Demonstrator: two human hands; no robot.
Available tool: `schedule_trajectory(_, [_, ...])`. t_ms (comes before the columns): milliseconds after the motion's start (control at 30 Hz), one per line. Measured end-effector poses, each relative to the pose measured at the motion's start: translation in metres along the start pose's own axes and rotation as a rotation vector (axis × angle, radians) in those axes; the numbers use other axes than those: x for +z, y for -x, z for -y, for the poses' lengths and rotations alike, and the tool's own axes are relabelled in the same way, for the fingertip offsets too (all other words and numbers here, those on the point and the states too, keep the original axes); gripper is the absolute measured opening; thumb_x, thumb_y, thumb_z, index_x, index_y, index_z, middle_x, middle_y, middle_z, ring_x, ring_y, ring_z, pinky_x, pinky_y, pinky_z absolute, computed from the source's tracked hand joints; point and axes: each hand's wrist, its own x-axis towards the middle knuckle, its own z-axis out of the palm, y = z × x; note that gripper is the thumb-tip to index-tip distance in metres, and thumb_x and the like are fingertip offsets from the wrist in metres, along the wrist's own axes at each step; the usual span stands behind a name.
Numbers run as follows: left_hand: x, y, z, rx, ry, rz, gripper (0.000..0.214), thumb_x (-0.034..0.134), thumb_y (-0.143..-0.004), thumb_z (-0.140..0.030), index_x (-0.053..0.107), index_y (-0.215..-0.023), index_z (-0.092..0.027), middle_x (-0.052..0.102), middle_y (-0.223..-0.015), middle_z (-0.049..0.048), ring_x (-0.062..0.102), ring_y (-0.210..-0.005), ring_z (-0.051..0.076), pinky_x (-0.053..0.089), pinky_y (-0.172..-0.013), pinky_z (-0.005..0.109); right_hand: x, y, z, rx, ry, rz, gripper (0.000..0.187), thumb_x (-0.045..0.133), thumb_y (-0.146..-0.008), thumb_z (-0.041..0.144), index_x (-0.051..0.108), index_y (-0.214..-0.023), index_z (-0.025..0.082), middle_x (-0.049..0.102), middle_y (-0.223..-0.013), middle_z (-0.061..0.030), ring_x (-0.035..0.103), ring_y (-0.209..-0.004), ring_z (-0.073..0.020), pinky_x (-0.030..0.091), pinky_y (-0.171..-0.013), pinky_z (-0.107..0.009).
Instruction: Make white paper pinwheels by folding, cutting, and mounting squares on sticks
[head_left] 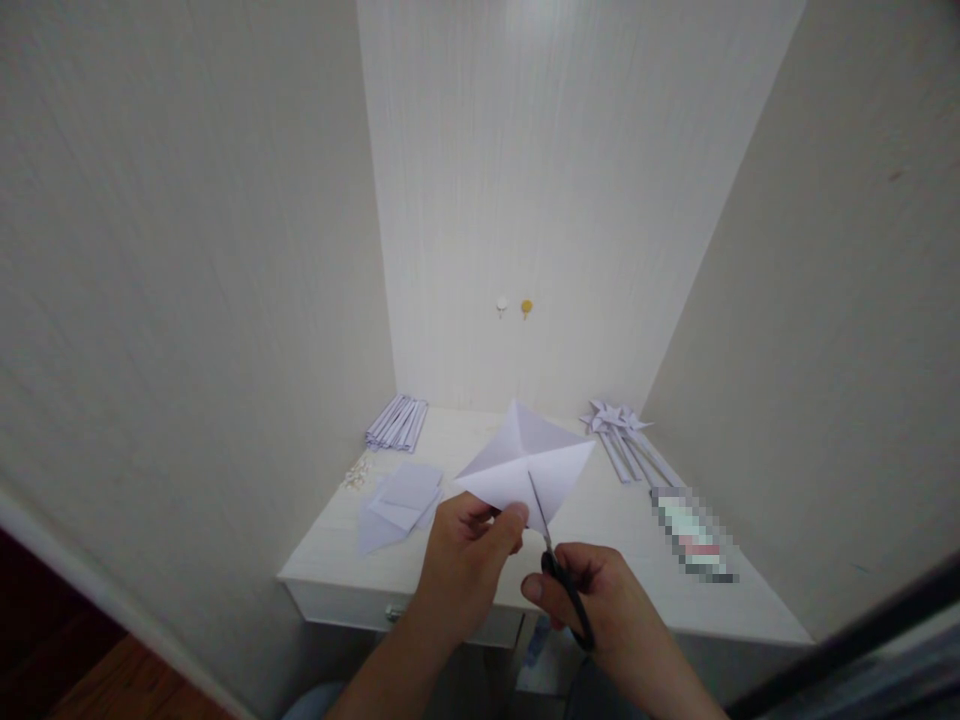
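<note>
Above the desk's front part, my left hand (472, 550) pinches the near edge of a creased white paper square (510, 465), thumb on top and fingers beneath. Fold lines cross at the paper's middle. My right hand (600, 595) has its fingers in the handles of black-handled scissors (571, 600). The scissor blades lie along the near corner of the paper, pointing toward its centre, with one blade visible on top. Left of my left hand, several loose white paper sheets (405, 505) overlap on the desk.
The white desk (600, 550) stands between walls. Rolled paper sticks (397, 423) and small white bits (358, 473) lie at the left. Paper pinwheels on sticks (619, 430) and a pixelated object (691, 535) lie at the right. Two hooks (526, 307) are on the back wall.
</note>
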Motion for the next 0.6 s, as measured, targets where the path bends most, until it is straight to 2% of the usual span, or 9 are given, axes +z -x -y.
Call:
schedule_trajectory(233, [-0.0007, -0.0007, 0.0044, 0.011, 0.004, 0.003, 0.031, 0.066, -0.078, -0.039, 0.061, -0.057, -0.017, 0.055, -0.052, -0.0006, 0.048, -0.052, 0.013, 0.038, -0.051, 0.024, -0.0003, 0.0010, -0.0021, -0.008, 0.021, -0.015, 0.044, 0.068, -0.068, 0.055, 0.042, -0.055, 0.023, 0.039, -0.052, 0.0042, 0.033, -0.053, -0.0119, 0.024, -0.051, -0.028])
schedule_trajectory(400, [-0.0013, -0.0017, 0.0055, 0.016, 0.008, -0.001, 0.030, 0.066, -0.078, -0.039, 0.062, -0.058, -0.017, 0.055, -0.052, -0.0005, 0.049, -0.052, 0.013, 0.039, -0.051, 0.024, -0.0004, -0.0008, -0.0026, -0.016, 0.016, -0.025, 0.051, 0.072, -0.067, 0.062, 0.042, -0.053, 0.023, 0.040, -0.050, 0.0038, 0.033, -0.051, -0.0117, 0.023, -0.050, -0.028])
schedule_trajectory(600, [-0.0015, -0.0045, 0.0040, 0.028, -0.007, -0.016, 0.030, 0.066, -0.077, -0.038, 0.061, -0.056, -0.017, 0.057, -0.052, -0.0001, 0.051, -0.052, 0.013, 0.039, -0.051, 0.024, 0.0006, 0.0003, -0.0018, -0.022, -0.023, 0.032, 0.052, 0.074, -0.068, 0.061, 0.043, -0.055, 0.022, 0.036, -0.052, 0.0058, 0.031, -0.053, -0.0107, 0.023, -0.051, -0.027])
